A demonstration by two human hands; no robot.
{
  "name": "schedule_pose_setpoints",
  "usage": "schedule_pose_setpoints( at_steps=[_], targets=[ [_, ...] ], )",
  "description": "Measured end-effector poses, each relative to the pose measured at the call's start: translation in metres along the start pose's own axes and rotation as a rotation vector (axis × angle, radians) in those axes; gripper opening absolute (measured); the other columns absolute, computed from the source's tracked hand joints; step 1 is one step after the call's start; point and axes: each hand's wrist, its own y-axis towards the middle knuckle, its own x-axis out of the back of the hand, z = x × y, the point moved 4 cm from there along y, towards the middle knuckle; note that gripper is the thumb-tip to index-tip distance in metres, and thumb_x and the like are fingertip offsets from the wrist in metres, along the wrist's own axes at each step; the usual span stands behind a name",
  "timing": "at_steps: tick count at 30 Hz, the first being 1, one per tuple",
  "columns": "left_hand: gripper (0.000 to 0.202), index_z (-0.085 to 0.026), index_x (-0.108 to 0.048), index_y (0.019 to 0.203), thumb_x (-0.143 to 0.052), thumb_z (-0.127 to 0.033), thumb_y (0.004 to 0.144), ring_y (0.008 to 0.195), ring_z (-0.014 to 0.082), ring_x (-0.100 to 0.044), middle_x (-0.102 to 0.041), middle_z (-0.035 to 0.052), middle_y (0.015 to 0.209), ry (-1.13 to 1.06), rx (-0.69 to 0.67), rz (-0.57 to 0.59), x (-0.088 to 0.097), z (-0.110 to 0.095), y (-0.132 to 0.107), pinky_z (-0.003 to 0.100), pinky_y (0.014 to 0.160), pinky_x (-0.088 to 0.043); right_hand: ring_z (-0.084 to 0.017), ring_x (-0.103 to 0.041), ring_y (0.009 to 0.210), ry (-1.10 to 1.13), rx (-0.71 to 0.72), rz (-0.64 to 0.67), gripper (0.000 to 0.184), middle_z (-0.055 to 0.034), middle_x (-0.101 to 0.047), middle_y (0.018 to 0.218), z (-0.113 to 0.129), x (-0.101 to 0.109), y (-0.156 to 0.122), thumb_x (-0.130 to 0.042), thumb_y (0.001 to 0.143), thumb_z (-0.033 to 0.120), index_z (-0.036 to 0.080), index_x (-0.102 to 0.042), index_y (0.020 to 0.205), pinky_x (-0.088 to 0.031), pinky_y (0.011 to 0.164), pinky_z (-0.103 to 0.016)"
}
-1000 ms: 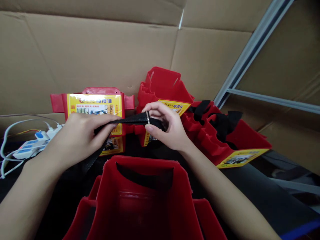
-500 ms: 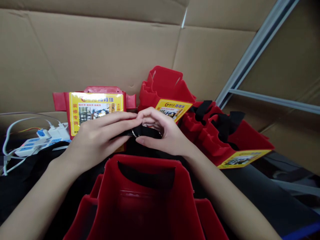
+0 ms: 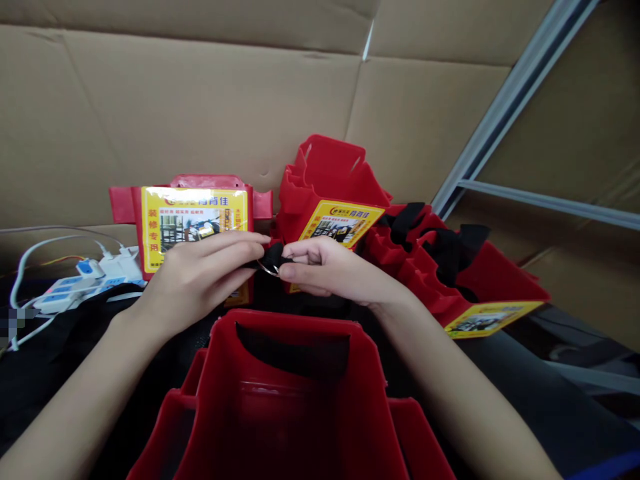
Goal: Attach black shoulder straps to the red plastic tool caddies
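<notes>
By the back rim of the near red box (image 3: 295, 318), you're gripping the black strap (image 3: 273, 254) in both hands — left hand (image 3: 203, 272) pinching it left of the metal ring (image 3: 269, 269), right hand (image 3: 323, 267) pinching it at the ring's right. Ring is sitting between your fingertips. More red boxes (image 3: 345, 173) are standing toward the back edge of the dark table (image 3: 525, 383) — white power strip (image 3: 83, 293) is lying toward that edge's left end.

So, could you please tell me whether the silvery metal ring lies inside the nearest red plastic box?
No, the ring is between the left hand and the right hand, outside the box.
</notes>
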Motion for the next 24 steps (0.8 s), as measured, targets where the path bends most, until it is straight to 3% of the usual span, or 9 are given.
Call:
schedule_pose_setpoints(
  at_steps=[4,7,10,14,17,20,22,24],
  targets=[
    [0.013,-0.020,-0.051,0.097,-0.053,-0.014,0.086,0.075,0.0114,-0.067,-0.070,-0.0003,0.088,-0.093,0.166,0.119,0.001,0.004,0.002,0.018,0.063,-0.051,-0.001,-0.020,0.039,0.091,0.032,-0.032,0.029,0.0103,-0.031,0.048,0.000,0.011,-0.002,-0.068,0.077,0.039,0.013,-0.055,0.078,-0.009,0.035,-0.017],
    [0.014,-0.020,-0.050,0.089,-0.053,-0.007,0.084,0.073,0.0103,-0.067,-0.071,-0.0015,0.084,0.077,0.097,0.131,0.008,0.006,0.001,0.017,0.062,-0.049,-0.001,-0.018,0.040,0.064,0.036,-0.051,0.027,0.0095,-0.031,0.050,0.001,0.018,-0.005,-0.067,0.078,0.037,0.012,-0.056,0.077,-0.008,0.035,-0.017],
    [0.016,-0.021,-0.048,0.084,-0.053,-0.007,0.083,0.069,0.0077,-0.067,-0.072,-0.0060,0.082,0.226,-0.004,0.030,0.015,0.008,-0.004,0.015,0.060,-0.048,-0.001,-0.016,0.041,0.024,0.000,-0.038,0.028,0.0088,-0.029,0.052,0.004,0.021,-0.008,-0.065,0.080,0.038,0.011,-0.059,0.081,-0.007,0.035,-0.018],
    [0.013,-0.022,-0.049,0.085,-0.053,-0.009,0.083,0.073,0.0096,-0.070,-0.074,-0.0055,0.086,0.266,-0.010,0.019,0.014,0.012,-0.007,0.016,0.063,-0.051,-0.001,-0.015,0.041,0.015,0.009,-0.044,0.028,0.0087,-0.027,0.051,0.006,0.023,-0.011,-0.062,0.082,0.038,0.010,-0.061,0.086,-0.006,0.035,-0.019],
    [0.014,-0.022,-0.050,0.083,-0.052,-0.009,0.081,0.079,0.0121,-0.070,-0.074,-0.0032,0.088,0.133,0.056,0.060,0.011,0.013,-0.004,0.019,0.067,-0.053,-0.002,-0.017,0.042,-0.026,0.015,-0.052,0.028,0.0080,-0.029,0.052,0.003,0.025,-0.010,-0.062,0.082,0.038,0.010,-0.061,0.083,-0.008,0.036,-0.019],
    [0.013,-0.022,-0.050,0.083,-0.051,-0.010,0.079,0.088,0.0155,-0.068,-0.071,0.0000,0.098,-0.120,0.209,0.162,0.007,0.012,0.001,0.023,0.071,-0.054,-0.002,-0.021,0.044,-0.079,0.035,-0.059,0.030,0.0071,-0.032,0.054,0.000,0.025,-0.008,-0.064,0.080,0.040,0.011,-0.057,0.074,-0.011,0.038,-0.018],
    [0.023,-0.024,-0.051,0.098,-0.057,-0.015,0.078,0.102,0.0172,-0.064,-0.065,0.0020,0.113,-0.335,0.294,0.235,0.003,0.010,0.002,0.026,0.081,-0.054,-0.003,-0.026,0.047,-0.107,0.051,-0.057,0.031,0.0061,-0.036,0.056,0.001,0.023,-0.007,-0.064,0.079,0.041,0.012,-0.056,0.072,-0.016,0.039,-0.017],
    [0.047,-0.029,-0.045,0.119,-0.064,-0.022,0.076,0.114,0.0181,-0.058,-0.059,0.0024,0.125,-0.542,0.340,0.281,-0.001,0.007,0.001,0.027,0.089,-0.053,-0.004,-0.031,0.050,-0.132,0.056,-0.048,0.030,0.0047,-0.041,0.058,0.002,0.020,-0.007,-0.065,0.079,0.040,0.012,-0.056,0.072,-0.021,0.042,-0.017]
  ],
)
